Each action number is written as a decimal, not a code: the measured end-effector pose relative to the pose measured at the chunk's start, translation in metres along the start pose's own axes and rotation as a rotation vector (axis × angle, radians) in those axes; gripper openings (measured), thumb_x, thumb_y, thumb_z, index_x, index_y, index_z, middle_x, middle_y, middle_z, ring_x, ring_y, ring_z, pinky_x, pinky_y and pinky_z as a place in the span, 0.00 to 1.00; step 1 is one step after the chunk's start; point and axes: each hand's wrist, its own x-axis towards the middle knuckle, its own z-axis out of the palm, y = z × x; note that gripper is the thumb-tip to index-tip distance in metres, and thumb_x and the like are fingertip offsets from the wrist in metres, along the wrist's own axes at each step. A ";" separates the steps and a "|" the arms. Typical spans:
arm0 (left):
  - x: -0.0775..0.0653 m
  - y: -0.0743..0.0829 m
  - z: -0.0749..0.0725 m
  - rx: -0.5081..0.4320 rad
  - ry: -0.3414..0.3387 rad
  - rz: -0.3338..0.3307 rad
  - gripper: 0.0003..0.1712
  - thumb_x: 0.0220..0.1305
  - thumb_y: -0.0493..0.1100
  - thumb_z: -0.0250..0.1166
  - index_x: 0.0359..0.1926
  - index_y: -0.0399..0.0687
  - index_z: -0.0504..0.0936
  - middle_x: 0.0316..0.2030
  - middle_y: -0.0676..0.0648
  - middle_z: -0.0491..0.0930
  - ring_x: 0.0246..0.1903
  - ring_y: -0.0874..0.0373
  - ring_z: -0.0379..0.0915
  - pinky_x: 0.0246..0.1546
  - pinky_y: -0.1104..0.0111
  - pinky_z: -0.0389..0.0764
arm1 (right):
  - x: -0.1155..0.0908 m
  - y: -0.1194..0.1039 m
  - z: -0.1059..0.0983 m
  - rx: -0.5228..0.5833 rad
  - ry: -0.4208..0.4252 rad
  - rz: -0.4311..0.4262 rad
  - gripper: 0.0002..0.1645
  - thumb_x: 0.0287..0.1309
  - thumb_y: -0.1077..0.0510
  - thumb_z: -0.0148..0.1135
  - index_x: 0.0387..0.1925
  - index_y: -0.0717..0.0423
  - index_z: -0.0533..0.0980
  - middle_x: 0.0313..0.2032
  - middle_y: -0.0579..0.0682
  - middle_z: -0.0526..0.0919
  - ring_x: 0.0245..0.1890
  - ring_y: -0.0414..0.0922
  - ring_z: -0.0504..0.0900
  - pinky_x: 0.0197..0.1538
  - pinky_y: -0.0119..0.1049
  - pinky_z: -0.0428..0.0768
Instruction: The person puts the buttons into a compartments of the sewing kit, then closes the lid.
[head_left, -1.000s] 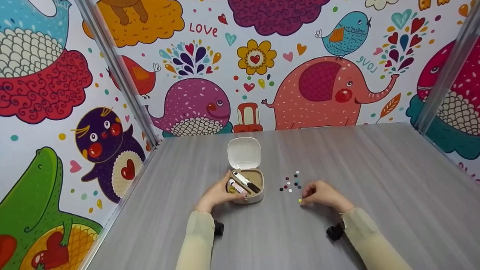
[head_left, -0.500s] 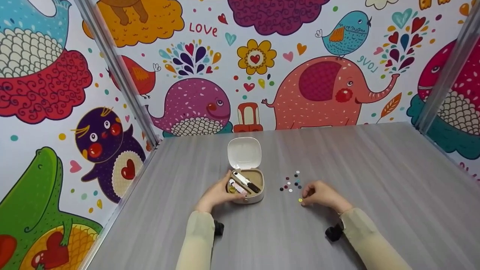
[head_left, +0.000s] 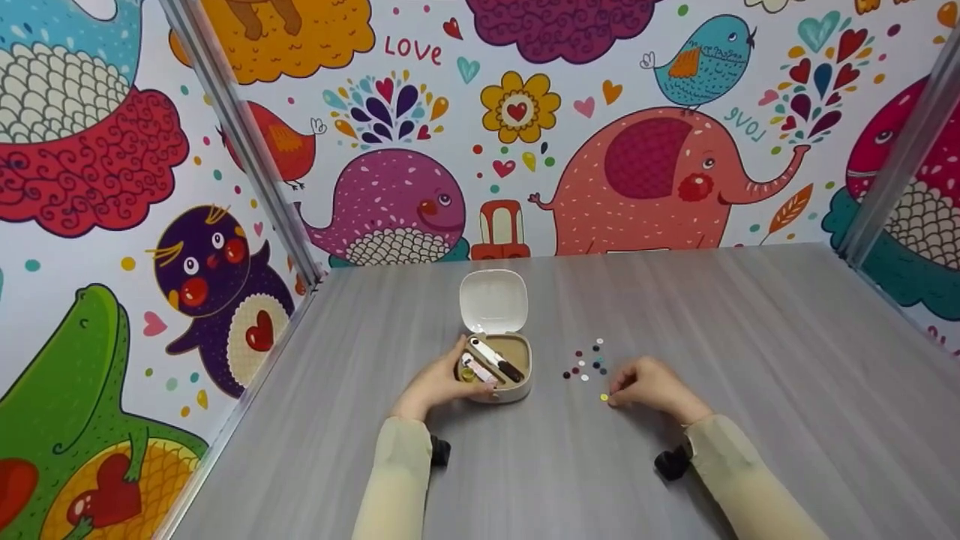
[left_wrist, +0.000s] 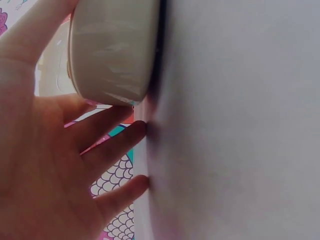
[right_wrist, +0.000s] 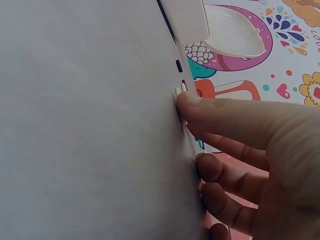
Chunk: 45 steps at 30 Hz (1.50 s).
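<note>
"What's worn on the arms?"
"Long pale-yellow sleeves: the left sleeve (head_left: 394, 480) and right sleeve (head_left: 750, 480) match, both slightly duller near the cuff."
"And at the wrists?"
"Small, chunky and black: a left block (head_left: 440, 452) and a right block (head_left: 673, 463), each on the inner side."
"The left hand (head_left: 435, 384) and right hand (head_left: 654, 388)?"
"Both bare."

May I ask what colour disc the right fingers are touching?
The disc is yellow, clearest in the head view.

Bright head view, dim and hazy wrist views
</note>
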 end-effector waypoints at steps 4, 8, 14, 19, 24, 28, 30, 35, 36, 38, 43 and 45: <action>0.001 0.000 0.000 0.006 0.000 0.002 0.67 0.45 0.63 0.76 0.76 0.41 0.48 0.71 0.36 0.54 0.67 0.39 0.55 0.65 0.50 0.60 | 0.000 0.000 -0.001 -0.008 0.006 -0.008 0.07 0.42 0.63 0.76 0.21 0.57 0.82 0.20 0.44 0.80 0.21 0.40 0.72 0.25 0.32 0.71; 0.001 0.001 -0.001 0.013 -0.002 -0.002 0.67 0.45 0.63 0.76 0.76 0.41 0.47 0.71 0.36 0.54 0.68 0.39 0.54 0.65 0.50 0.59 | 0.000 -0.001 -0.001 -0.016 0.007 -0.001 0.07 0.42 0.63 0.76 0.21 0.57 0.82 0.20 0.44 0.79 0.21 0.40 0.72 0.25 0.32 0.71; 0.001 0.003 -0.001 0.009 0.001 0.000 0.67 0.46 0.63 0.75 0.76 0.40 0.48 0.72 0.36 0.53 0.68 0.39 0.54 0.65 0.50 0.59 | 0.001 -0.001 -0.001 0.008 0.005 0.009 0.07 0.42 0.64 0.75 0.20 0.59 0.81 0.20 0.44 0.78 0.21 0.39 0.71 0.26 0.33 0.71; -0.002 0.003 0.000 0.005 -0.002 -0.010 0.66 0.46 0.63 0.75 0.76 0.41 0.47 0.72 0.36 0.54 0.67 0.39 0.55 0.64 0.50 0.60 | 0.000 0.000 -0.004 0.026 -0.030 -0.011 0.05 0.44 0.64 0.72 0.21 0.60 0.81 0.18 0.43 0.78 0.20 0.37 0.71 0.26 0.30 0.70; -0.003 0.003 0.000 0.003 0.006 -0.021 0.66 0.45 0.63 0.75 0.76 0.43 0.48 0.71 0.36 0.55 0.67 0.39 0.56 0.64 0.49 0.62 | -0.002 0.000 -0.015 0.067 -0.134 -0.051 0.06 0.46 0.64 0.72 0.28 0.62 0.83 0.24 0.47 0.82 0.22 0.38 0.74 0.27 0.29 0.73; -0.004 0.003 0.000 0.010 0.000 -0.037 0.67 0.45 0.64 0.75 0.76 0.44 0.47 0.72 0.37 0.54 0.67 0.39 0.55 0.64 0.49 0.61 | -0.006 0.002 -0.024 0.063 -0.247 -0.097 0.10 0.43 0.67 0.73 0.33 0.62 0.85 0.31 0.51 0.86 0.29 0.39 0.79 0.32 0.29 0.77; -0.004 0.003 0.000 0.007 -0.001 -0.041 0.67 0.45 0.64 0.75 0.76 0.44 0.47 0.72 0.37 0.54 0.68 0.39 0.55 0.64 0.49 0.60 | -0.008 0.003 -0.027 0.063 -0.280 -0.122 0.12 0.41 0.68 0.73 0.34 0.63 0.86 0.33 0.52 0.86 0.31 0.39 0.79 0.34 0.29 0.77; -0.003 0.004 -0.002 0.005 -0.002 -0.040 0.67 0.45 0.64 0.75 0.76 0.44 0.47 0.72 0.37 0.52 0.68 0.39 0.53 0.65 0.48 0.59 | -0.009 0.004 -0.030 0.040 -0.310 -0.156 0.11 0.41 0.69 0.73 0.33 0.62 0.87 0.33 0.51 0.84 0.32 0.40 0.77 0.35 0.29 0.76; -0.003 0.004 -0.002 0.007 -0.004 -0.040 0.67 0.45 0.64 0.75 0.76 0.44 0.47 0.72 0.37 0.52 0.68 0.39 0.52 0.65 0.48 0.59 | -0.009 0.004 -0.030 0.029 -0.310 -0.156 0.11 0.41 0.68 0.73 0.32 0.61 0.87 0.32 0.50 0.83 0.32 0.40 0.76 0.34 0.29 0.76; -0.003 0.004 -0.001 0.009 -0.006 -0.040 0.67 0.46 0.64 0.75 0.76 0.43 0.47 0.72 0.37 0.52 0.69 0.39 0.52 0.65 0.48 0.58 | -0.009 0.005 -0.029 0.018 -0.309 -0.154 0.10 0.41 0.68 0.74 0.32 0.60 0.87 0.32 0.48 0.82 0.32 0.41 0.75 0.34 0.29 0.75; -0.002 0.004 -0.001 0.007 -0.007 -0.028 0.67 0.46 0.64 0.75 0.76 0.43 0.47 0.72 0.36 0.52 0.68 0.38 0.53 0.65 0.48 0.59 | -0.009 0.007 -0.029 0.021 -0.297 -0.149 0.08 0.41 0.68 0.74 0.29 0.60 0.87 0.30 0.48 0.81 0.31 0.41 0.75 0.33 0.29 0.75; -0.002 0.003 0.000 0.011 -0.007 -0.019 0.67 0.46 0.64 0.75 0.76 0.42 0.47 0.72 0.36 0.53 0.68 0.37 0.53 0.65 0.48 0.59 | -0.009 0.007 -0.029 0.015 -0.294 -0.156 0.07 0.41 0.69 0.73 0.28 0.60 0.87 0.30 0.48 0.81 0.30 0.40 0.75 0.33 0.29 0.75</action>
